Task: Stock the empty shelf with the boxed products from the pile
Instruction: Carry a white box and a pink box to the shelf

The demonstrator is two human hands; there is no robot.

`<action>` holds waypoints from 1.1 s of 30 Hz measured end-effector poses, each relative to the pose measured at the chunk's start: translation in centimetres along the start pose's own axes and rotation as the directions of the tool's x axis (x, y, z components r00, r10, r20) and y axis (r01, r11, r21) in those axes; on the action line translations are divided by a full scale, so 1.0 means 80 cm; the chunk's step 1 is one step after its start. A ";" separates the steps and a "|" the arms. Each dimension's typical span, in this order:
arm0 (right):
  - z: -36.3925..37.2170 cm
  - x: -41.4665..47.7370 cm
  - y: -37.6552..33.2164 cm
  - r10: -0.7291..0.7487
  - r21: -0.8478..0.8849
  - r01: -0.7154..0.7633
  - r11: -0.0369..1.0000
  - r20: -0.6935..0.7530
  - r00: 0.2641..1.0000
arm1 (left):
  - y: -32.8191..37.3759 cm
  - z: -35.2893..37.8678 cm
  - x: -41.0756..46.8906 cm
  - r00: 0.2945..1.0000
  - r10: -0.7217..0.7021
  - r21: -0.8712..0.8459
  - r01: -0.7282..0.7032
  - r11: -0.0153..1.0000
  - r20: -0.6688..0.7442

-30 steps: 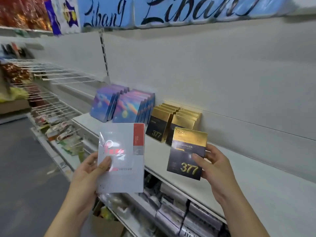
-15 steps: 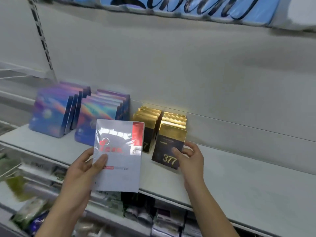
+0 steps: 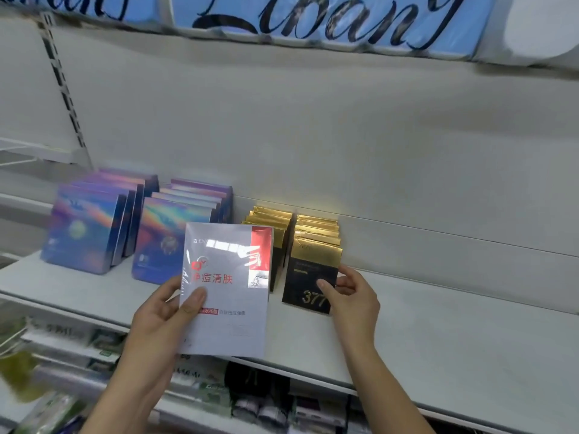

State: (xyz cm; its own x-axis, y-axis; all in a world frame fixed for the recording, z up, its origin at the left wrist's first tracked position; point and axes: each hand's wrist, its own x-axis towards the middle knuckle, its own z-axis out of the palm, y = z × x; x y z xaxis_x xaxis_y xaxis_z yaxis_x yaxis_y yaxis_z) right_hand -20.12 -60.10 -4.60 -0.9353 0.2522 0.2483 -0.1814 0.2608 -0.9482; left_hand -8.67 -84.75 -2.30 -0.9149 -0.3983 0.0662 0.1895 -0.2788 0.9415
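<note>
Head view: left hand [image 3: 159, 321] grips a glossy film-wrapped white box [image 3: 225, 292]; right hand [image 3: 351, 299] pinches a black-and-gold "377" box [image 3: 313, 277], hiding its lower right corner.

Four box rows [image 3: 175, 233] stand side by side on the shelf [image 3: 454, 346]. My right hand [image 3: 352, 300] grips the rightmost row's front box [image 3: 308, 277]; my left hand [image 3: 156, 321] holds a pack [image 3: 227, 296] before the middle rows.

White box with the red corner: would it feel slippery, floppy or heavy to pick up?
Probably slippery: the white box has a glossy wrap that catches glare. Likely stiff: its edges look straight. Seemingly light: the left hand holds it by one side alone.
</note>
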 end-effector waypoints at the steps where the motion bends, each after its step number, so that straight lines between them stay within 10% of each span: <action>1: 0.000 -0.002 -0.001 -0.008 0.003 0.008 1.000 0.001 1.000 | 0.001 -0.002 0.001 1.000 0.002 0.000 -0.002 1.000 -0.003; 33: 0.138 -0.022 -0.036 -0.049 -0.258 0.041 0.965 -0.026 0.998 | 0.023 -0.072 0.002 0.997 0.079 -0.029 -0.079 0.996 -0.011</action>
State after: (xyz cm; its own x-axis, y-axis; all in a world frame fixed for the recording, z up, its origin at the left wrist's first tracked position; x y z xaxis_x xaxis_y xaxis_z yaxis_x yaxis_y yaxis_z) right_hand -21.32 -71.60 -4.50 -0.9168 0.2635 0.2999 -0.1349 0.5026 -0.8539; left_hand -6.44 -90.33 -2.47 -0.8932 -0.4285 0.1364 0.2712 -0.2716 0.9234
